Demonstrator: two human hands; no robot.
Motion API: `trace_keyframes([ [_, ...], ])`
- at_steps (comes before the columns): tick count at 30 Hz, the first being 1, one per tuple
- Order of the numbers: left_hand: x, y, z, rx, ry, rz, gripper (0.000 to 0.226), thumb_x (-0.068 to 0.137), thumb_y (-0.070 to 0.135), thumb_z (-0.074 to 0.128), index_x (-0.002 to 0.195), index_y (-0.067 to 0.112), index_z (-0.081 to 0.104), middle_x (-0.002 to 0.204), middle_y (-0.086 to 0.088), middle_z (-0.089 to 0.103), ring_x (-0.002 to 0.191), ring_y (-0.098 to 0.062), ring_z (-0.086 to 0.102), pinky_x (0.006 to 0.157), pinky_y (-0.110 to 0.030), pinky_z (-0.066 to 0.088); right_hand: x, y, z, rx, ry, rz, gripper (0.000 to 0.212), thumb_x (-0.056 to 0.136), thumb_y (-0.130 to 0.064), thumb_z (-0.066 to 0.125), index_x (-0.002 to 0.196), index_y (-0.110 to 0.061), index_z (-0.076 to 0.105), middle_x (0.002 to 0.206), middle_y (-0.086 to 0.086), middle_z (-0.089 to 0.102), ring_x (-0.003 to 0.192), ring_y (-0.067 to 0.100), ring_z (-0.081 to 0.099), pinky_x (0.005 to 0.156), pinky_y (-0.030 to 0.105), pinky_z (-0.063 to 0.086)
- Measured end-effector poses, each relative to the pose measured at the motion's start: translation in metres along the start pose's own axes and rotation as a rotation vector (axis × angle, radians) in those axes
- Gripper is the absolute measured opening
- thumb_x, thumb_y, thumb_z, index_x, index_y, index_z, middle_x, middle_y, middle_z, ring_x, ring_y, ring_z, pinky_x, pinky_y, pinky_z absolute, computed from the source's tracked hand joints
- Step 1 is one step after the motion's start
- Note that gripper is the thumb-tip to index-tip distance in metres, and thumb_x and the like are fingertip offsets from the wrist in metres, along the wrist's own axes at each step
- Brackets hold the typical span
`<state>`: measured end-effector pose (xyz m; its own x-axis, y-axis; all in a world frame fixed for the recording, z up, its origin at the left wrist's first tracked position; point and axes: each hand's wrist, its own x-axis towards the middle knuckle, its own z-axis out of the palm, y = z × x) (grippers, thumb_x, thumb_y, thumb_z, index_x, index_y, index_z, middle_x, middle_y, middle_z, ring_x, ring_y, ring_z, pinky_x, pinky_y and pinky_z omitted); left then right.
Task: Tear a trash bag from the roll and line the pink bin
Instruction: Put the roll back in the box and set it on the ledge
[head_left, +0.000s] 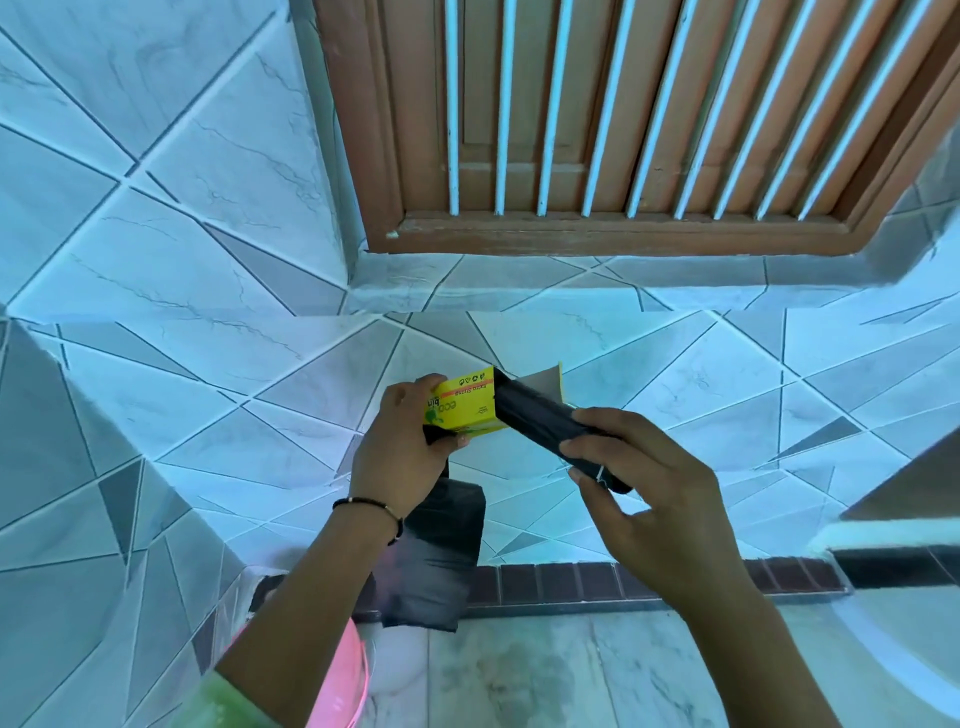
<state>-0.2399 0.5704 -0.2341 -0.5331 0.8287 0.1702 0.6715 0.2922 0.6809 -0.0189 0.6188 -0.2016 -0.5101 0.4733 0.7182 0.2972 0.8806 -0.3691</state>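
Head view shows the left hand clamped on the yellow box with a loose black bag hanging beneath — the right hand grips the black roll at the box mouth, apparently to free both hands — pink bin waits below, unlined.
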Motion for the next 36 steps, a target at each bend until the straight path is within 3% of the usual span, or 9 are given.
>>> trace_keyframes([
  [4,-0.004,0.010,0.012,0.000,-0.004,-0.021,0.059,0.079,0.029,0.068,0.131,0.027,0.042,0.131,-0.006,0.044,0.109,-0.029,0.055,0.089,-0.036,0.046,0.000,0.015,-0.005,-0.034,0.019,0.001,0.020,0.074,-0.003,0.067,0.091,-0.013,0.071,0.109,0.003,0.068,0.089,0.017,0.065,0.069,0.028,0.055],
  [11,-0.005,0.013,0.021,0.030,0.010,0.021,0.058,0.079,0.032,0.068,0.131,0.029,0.042,0.131,-0.002,0.044,0.108,-0.026,0.055,0.087,-0.034,0.049,0.014,0.029,-0.013,0.075,0.078,0.086,0.020,0.075,-0.001,0.066,0.093,-0.009,0.071,0.108,-0.001,0.064,0.095,0.008,0.059,0.077,0.009,0.048],
  [16,0.003,0.014,0.020,-0.041,0.052,-0.031,0.058,0.078,0.030,0.069,0.130,0.027,0.043,0.129,-0.005,0.048,0.109,-0.025,0.054,0.086,-0.029,0.044,0.018,0.034,-0.007,0.095,0.059,0.040,0.021,0.075,-0.002,0.067,0.093,-0.011,0.072,0.110,0.002,0.066,0.094,0.011,0.061,0.077,0.009,0.048],
  [20,0.012,0.018,0.018,-0.097,0.098,-0.064,0.055,0.076,0.027,0.071,0.124,0.025,0.046,0.122,-0.006,0.051,0.104,-0.024,0.055,0.079,-0.025,0.040,0.016,0.035,0.000,0.024,0.025,-0.016,0.024,0.074,-0.005,0.067,0.094,-0.018,0.069,0.111,0.001,0.067,0.090,0.016,0.064,0.071,0.024,0.055],
  [22,0.015,0.021,0.018,-0.083,0.101,-0.035,0.055,0.075,0.025,0.072,0.124,0.026,0.046,0.125,-0.005,0.050,0.105,-0.022,0.054,0.079,-0.025,0.039,0.017,0.037,0.001,0.038,0.013,-0.009,0.027,0.074,-0.005,0.066,0.095,-0.022,0.066,0.111,0.000,0.066,0.090,0.014,0.063,0.072,0.019,0.053],
  [25,0.017,0.024,0.019,-0.044,0.083,0.045,0.059,0.075,0.025,0.073,0.127,0.026,0.045,0.130,-0.002,0.046,0.109,-0.021,0.053,0.081,-0.025,0.041,0.020,0.042,-0.004,0.150,0.007,0.072,0.025,0.074,-0.005,0.067,0.094,-0.019,0.068,0.108,-0.001,0.065,0.093,0.002,0.058,0.076,0.004,0.043],
  [30,0.018,0.031,0.023,0.041,0.033,0.196,0.062,0.075,0.029,0.073,0.129,0.032,0.043,0.136,0.006,0.040,0.105,-0.019,0.056,0.079,-0.031,0.053,0.026,0.041,-0.006,0.368,-0.032,0.267,0.029,0.071,-0.006,0.069,0.095,-0.022,0.068,0.105,-0.008,0.066,0.097,0.000,0.059,0.075,0.005,0.043],
  [36,0.018,0.031,0.028,0.050,0.086,0.185,0.061,0.075,0.030,0.072,0.128,0.033,0.043,0.135,0.008,0.039,0.100,-0.017,0.058,0.072,-0.033,0.056,0.033,0.044,0.000,0.388,-0.061,0.462,0.045,0.074,-0.006,0.073,0.108,-0.031,0.056,0.108,-0.011,0.063,0.092,0.002,0.061,0.073,0.000,0.041],
])
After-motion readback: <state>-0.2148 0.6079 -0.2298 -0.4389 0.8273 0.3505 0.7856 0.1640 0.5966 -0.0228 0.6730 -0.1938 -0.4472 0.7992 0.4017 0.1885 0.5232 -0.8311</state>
